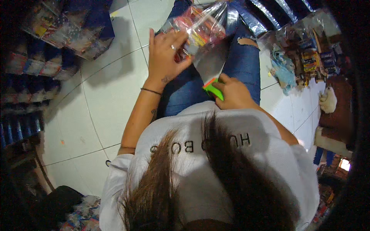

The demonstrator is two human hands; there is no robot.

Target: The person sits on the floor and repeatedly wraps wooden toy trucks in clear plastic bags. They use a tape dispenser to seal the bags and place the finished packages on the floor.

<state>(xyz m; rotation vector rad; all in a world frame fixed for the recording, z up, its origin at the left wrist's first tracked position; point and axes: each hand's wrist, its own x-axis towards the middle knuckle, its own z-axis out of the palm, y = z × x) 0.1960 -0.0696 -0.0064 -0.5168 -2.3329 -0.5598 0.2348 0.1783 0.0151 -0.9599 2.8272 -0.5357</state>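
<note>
My left hand (166, 52), with a ring on one finger, grips the near left side of a clear plastic bag (208, 29). Red and yellow packets show through the crinkled, shiny plastic. The bag lies over my lap, between my knees in blue jeans (244, 65). Close to my body, my right hand (235, 92) is closed around a bright green tool handle (214, 90) with an orange edge. A grey area beyond the handle is unclear; I cannot tell the tool's kind. The right hand is apart from the bag.
White floor tiles (104, 92) surround me. Rows of filled clear packs (50, 67) stand at the left. To the right lie a crumpled light-blue plastic bag (283, 67), colourful packets (310, 59) and a small whitish object (327, 100). Dark shiny strips (269, 13) lie at the far right.
</note>
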